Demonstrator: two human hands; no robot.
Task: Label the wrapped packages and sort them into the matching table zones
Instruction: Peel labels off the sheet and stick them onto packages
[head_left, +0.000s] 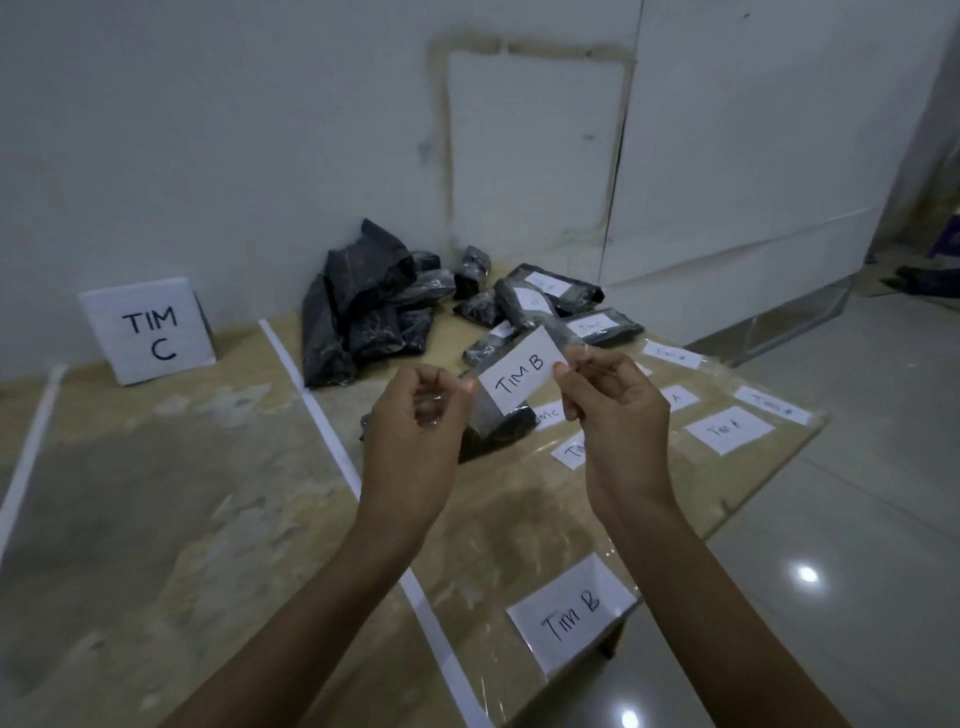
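I hold a white paper label reading "TIM B" (521, 373) in the air between both hands. My left hand (415, 415) pinches its left end, where clear tape shows, and my right hand (613, 410) pinches its right end. Right below the label lies a black wrapped package (498, 431) on the table. A pile of unlabelled black packages (363, 306) rests at the back by the wall. To its right lie several packages with white labels (550, 299). Loose labels (727, 428) lie under clear film at the right.
A standing "TIM C" sign (148, 330) leans on the wall at the left. White tape strips (332, 441) split the table (156, 519) into zones. A "TIM B" card (571, 616) sits at the near right edge. Tiled floor (857, 519) lies beyond.
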